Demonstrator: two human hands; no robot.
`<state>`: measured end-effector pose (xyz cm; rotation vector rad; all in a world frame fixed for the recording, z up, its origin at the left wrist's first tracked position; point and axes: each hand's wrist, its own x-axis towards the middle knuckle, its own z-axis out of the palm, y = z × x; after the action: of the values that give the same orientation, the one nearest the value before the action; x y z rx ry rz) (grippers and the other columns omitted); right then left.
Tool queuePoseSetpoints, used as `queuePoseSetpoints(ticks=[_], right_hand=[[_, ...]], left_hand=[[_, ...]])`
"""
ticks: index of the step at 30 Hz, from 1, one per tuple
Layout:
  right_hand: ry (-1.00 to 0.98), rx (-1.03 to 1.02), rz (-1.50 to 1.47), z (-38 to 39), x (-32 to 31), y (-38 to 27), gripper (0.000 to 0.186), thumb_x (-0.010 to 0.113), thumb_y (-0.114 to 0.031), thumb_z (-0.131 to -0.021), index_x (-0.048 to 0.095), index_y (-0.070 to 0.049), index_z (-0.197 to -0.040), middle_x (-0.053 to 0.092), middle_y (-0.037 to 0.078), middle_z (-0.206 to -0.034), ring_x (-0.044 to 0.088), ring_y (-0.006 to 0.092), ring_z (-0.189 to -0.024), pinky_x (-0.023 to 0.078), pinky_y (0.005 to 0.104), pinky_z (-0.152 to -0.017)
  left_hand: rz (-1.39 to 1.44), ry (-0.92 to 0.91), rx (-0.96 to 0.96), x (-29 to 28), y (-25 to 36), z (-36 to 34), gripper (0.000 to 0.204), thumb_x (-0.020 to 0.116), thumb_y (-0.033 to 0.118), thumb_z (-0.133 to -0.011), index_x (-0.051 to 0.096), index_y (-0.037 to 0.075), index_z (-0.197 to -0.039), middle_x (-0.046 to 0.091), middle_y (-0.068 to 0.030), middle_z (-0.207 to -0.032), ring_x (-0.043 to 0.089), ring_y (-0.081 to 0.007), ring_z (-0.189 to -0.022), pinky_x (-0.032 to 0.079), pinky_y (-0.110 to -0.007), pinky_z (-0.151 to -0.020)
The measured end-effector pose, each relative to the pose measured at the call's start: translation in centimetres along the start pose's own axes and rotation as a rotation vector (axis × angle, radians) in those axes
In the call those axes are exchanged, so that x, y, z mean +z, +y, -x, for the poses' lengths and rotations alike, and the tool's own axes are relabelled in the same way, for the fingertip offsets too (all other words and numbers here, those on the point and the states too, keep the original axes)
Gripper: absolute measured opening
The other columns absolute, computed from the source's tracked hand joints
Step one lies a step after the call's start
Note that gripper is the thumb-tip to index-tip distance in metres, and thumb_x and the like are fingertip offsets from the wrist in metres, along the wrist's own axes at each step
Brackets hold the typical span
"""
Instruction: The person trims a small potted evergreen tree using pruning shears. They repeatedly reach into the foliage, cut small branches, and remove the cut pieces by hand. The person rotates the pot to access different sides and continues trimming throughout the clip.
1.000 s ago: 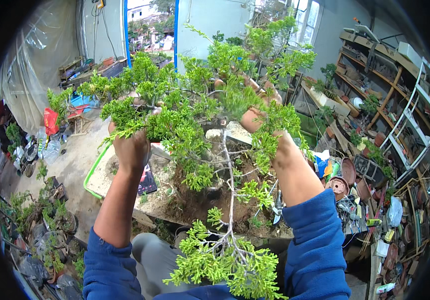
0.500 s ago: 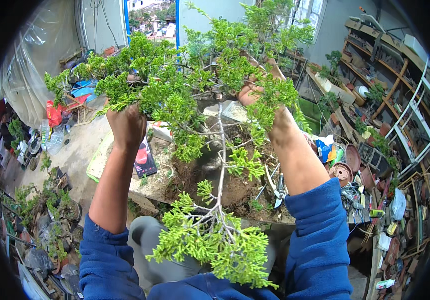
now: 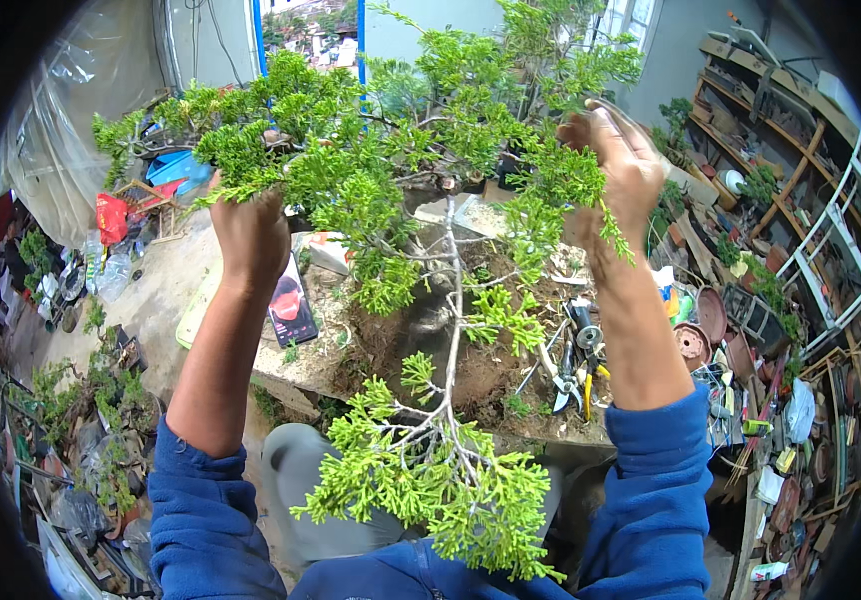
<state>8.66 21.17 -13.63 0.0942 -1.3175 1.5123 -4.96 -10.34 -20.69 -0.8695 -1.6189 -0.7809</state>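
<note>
Bright-green, feathery-leaved tree [image 3: 361, 205], between left hand [image 3: 253, 240] and right hand [image 3: 631, 180]! Left fingers: up behind leaves, presumably for branch height; can't tell if gripping. Right fingers: bent at its edge, hold unclear. Below those, silver-bladed pruning shears [image 3: 564, 388], likely parked handy.

You wear a blue top [image 3: 381, 582], fleecy-looking; thin line down the front, zip or seam unclear. Left sleeve [image 3: 209, 515] and right sleeve [image 3: 657, 485]: same blue, bunched in thick crosswise folds, ending on your forearms [image 3: 229, 370]. Left hand [image 3: 251, 238] and right hand [image 3: 631, 180] bare. Trousers [image 3: 323, 500] plain grey, rounded at the knee, partly covered.
</note>
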Motion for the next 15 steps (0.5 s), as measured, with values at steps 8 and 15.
queuePoseSetpoints(ticks=[8, 15], right_hand=[[-0.932, -0.715, 0.846, -0.3, 9.4, -8.3, 0.047, 0.075, -0.017, -0.080, 0.070, 0.001, -0.124, 0.077, 0.018, -0.105, 0.075, 0.0277, -0.096, 0.059, 0.0373, -0.092], [-1.088, -0.507, 1.361, 1.2, 14.9, -6.8, 0.066, 0.068, -0.005, -0.069, 0.066, -0.007, -0.135, 0.075, 0.021, -0.104, 0.073, 0.0369, -0.100, 0.060, 0.0438, -0.090]], left_hand=[[0.098, 0.054, -0.174, 1.6, -0.7, 2.4, 0.041, 0.068, 0.002, -0.072, 0.072, 0.007, -0.112, 0.073, -0.0151, -0.113, 0.067, -0.0419, -0.106, 0.045, -0.057, -0.096], [-0.196, 0.067, 0.085, 1.4, 0.3, 2.7, 0.030, 0.063, 0.013, -0.095, 0.075, 0.020, -0.121, 0.074, -0.0082, -0.110, 0.065, -0.0329, -0.109, 0.044, -0.051, -0.093]])
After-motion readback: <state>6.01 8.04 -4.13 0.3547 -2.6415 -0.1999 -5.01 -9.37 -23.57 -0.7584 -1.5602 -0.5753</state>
